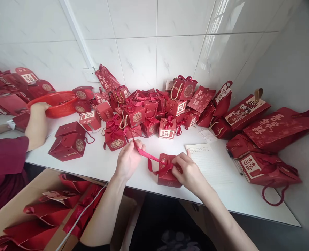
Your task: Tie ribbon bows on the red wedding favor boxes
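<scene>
A small dark-red gift box [167, 179] with gold print sits near the front edge of the white table. My left hand [129, 158], to the left of it, pinches a red ribbon [147, 154] and holds it stretched up from the box. A loop of the ribbon hangs at the box's left side. My right hand [187, 169] is closed at the box's top right, over the ribbon where it crosses the lid. Its fingertips are partly hidden, but the ribbon runs into them.
Many red gift boxes [136, 115] crowd the wall side. A larger box [68, 141] stands left, and bags [279, 129] lie right. A notebook [209, 164] lies by my right hand. A co-worker's arm [36, 125] reaches an orange-red basket [61, 109]. Below is a carton [36, 181] of red bags.
</scene>
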{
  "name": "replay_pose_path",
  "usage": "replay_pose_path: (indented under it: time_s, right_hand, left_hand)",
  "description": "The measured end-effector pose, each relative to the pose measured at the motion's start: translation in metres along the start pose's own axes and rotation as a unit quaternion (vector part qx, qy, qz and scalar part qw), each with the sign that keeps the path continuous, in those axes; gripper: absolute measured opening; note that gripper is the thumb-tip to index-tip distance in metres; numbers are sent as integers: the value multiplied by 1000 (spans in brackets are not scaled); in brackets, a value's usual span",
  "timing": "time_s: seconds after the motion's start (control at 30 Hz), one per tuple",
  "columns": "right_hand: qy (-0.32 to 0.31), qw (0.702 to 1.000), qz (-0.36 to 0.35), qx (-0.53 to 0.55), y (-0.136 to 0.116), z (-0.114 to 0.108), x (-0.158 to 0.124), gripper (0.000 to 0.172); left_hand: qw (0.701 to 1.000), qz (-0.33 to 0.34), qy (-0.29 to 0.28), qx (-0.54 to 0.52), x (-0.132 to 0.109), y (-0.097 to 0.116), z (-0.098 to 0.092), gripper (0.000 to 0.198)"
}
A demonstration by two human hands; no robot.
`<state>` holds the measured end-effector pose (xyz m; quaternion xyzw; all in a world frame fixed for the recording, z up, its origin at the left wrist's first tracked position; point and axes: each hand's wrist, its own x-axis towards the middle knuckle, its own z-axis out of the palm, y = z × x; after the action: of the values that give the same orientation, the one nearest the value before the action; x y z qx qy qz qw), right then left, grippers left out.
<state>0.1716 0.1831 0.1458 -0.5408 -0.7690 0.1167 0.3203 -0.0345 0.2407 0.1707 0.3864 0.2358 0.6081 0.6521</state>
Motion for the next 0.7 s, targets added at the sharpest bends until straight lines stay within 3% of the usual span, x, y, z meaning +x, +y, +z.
replay_pose_path:
  time_s: [0.07,0.13,0.23,0.33,0.47,0.57,0.7]
  right_hand:
    - [7,996,27,83,2,-2,2,8]
    - [-27,980,63,187,4,-6,2,8]
    - [-74,936,68,338,10,-13,2,11]
    - [-63,887,60,454,17,-19,2,21]
    - [-80,836,67,539,18,-31,6,39]
    - [-94,805,61,582,11,-38,12,38]
    - [-34,770,53,635,0,-43,26,31]
  left_hand:
    - [1000,2,-3,-15,2,2,0,28]
    - [1000,-3,-9,-20,4,3,1,28]
    - [1000,-9,-13,-13,9,3,6,26]
    - [999,-6,-33,-7,15,3,13,24]
    - [997,-1,-82,-3,23,4,24,26]
    - [994,-6,-108,2,27,4,33,28]
    - [990,-15,-138,-9,30,3,46,31]
